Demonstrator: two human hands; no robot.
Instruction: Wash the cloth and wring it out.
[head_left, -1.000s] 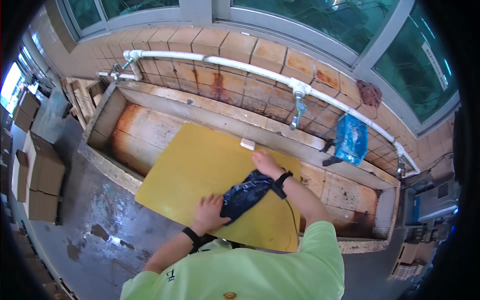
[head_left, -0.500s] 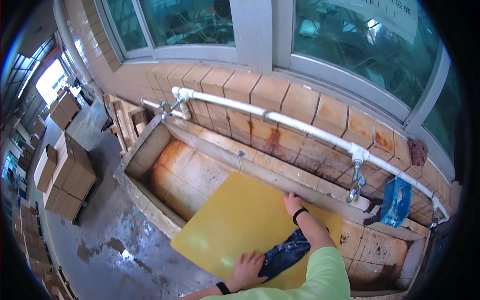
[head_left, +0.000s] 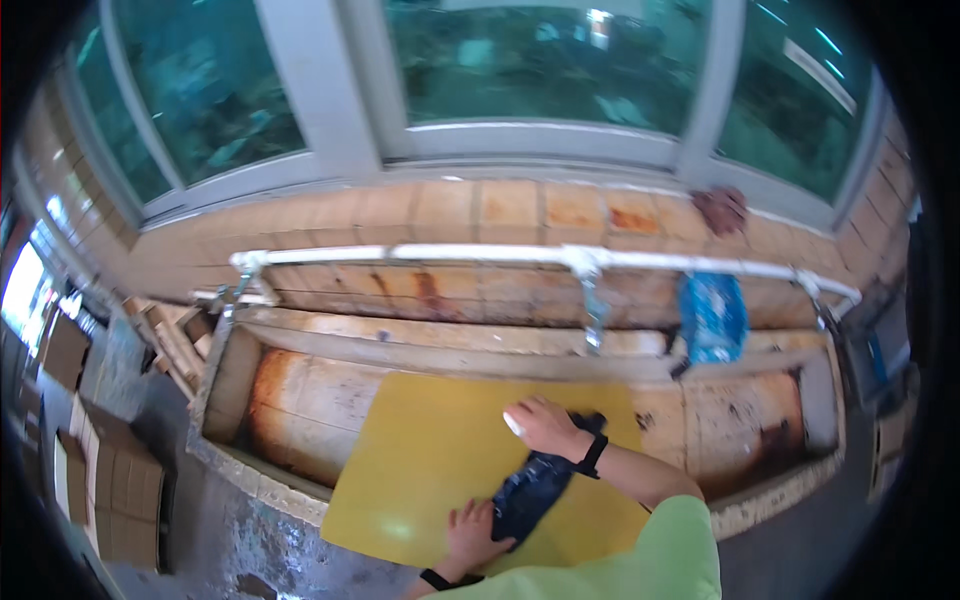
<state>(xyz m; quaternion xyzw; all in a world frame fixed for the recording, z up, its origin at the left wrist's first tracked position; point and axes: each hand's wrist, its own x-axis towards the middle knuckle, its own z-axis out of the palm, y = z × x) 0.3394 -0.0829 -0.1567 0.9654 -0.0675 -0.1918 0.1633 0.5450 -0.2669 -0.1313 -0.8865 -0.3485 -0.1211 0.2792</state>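
Note:
A yellow board (head_left: 420,440) lies across the tiled trough sink (head_left: 335,400). On it rests a bunched, wet dark blue cloth (head_left: 530,495). My left hand (head_left: 475,535) lies on the board with its fingers spread, the palm side against the near end of the cloth. Over the far part of the cloth, my right hand (head_left: 548,424) is closed on a small white piece (head_left: 513,424), perhaps soap; most of it is hidden in the fingers.
Behind the trough runs a white pipe (head_left: 430,252) with metal taps (head_left: 594,320). A blue plastic container (head_left: 713,318) sits on the back ledge at right. A brown rag (head_left: 720,210) lies on the windowsill. Cardboard boxes (head_left: 120,490) and wooden pallets (head_left: 165,335) stand at left.
The view has swung right and levelled. My right hand has come from the board's far edge toward the cloth, and a white piece now shows in it. My left hand stays by the cloth.

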